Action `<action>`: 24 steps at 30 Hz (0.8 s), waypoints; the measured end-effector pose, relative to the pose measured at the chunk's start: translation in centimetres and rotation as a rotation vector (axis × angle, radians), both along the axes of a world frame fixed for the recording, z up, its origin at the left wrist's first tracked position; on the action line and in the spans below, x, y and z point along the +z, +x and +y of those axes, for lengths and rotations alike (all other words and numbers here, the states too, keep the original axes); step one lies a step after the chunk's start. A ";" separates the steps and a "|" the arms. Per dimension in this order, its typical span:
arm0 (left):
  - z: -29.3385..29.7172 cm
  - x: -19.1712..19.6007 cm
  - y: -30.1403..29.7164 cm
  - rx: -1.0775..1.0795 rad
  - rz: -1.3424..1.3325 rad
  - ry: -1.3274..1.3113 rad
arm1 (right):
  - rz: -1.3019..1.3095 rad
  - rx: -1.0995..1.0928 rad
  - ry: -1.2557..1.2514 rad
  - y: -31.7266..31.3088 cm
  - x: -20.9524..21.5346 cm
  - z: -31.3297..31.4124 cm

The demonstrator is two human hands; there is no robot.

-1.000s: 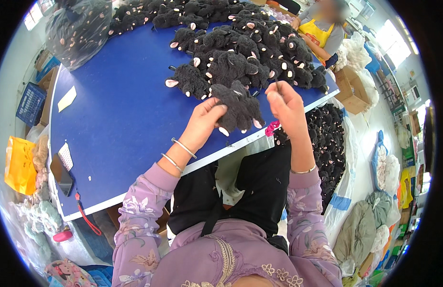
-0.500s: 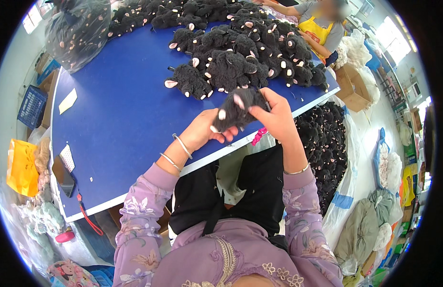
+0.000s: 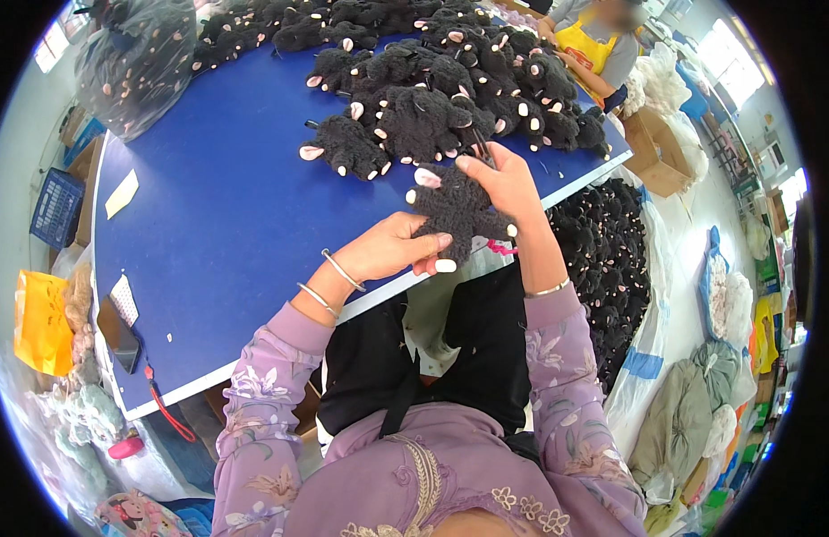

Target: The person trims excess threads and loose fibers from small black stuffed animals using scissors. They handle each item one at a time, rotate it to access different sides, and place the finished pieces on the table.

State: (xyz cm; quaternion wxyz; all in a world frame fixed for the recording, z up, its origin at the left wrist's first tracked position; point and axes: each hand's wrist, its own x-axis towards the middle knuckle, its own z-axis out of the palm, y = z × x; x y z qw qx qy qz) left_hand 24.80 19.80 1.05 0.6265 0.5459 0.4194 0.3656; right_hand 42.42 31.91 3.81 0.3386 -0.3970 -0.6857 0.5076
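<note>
Two hands at work on one small black plush toy with pale pink paws (image 3: 455, 210), held up just past the near edge of the blue table top (image 3: 217, 224). Left hand (image 3: 392, 251) cupped under the toy's left side, fingers curled onto the fur. Right hand (image 3: 508, 183) closed over its right side, also pinching thin dark scissors (image 3: 482, 148) above the toy. Just beyond, toward the far side, a heap of matching black plush toys (image 3: 432, 80). Far left, a clear plastic bag of plush toys (image 3: 137, 63). Near left edge, a dark phone (image 3: 119, 331). Far right, another person in a yellow apron (image 3: 593, 45).
</note>
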 end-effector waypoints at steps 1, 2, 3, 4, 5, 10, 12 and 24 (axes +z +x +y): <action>0.1 -0.1 0.1 0.002 -0.007 0.016 | 0.057 -0.019 -0.023 -0.1 -0.6 0.5; 0.1 0.0 0.2 0.022 -0.008 0.029 | 0.111 -0.038 -0.044 -0.3 -1.0 0.8; 0.2 0.2 0.2 0.042 -0.009 0.041 | 0.173 -0.053 -0.062 -0.4 -1.4 1.0; 0.2 0.3 0.3 0.062 -0.009 0.053 | 0.236 -0.068 -0.080 -0.5 -1.8 1.1; 0.1 0.0 0.1 0.114 -0.005 0.066 | 0.303 -0.076 -0.100 -0.8 -1.8 1.1; -0.1 -0.2 0.2 0.281 0.007 0.059 | 0.362 -0.065 -0.359 1.1 -0.7 0.5; 0.3 -0.3 0.7 0.320 -0.017 0.092 | 0.425 -0.067 -0.389 1.3 -0.2 -0.2; -0.7 0.6 1.0 0.111 0.245 0.133 | 0.348 -0.150 -0.297 1.6 -0.8 0.2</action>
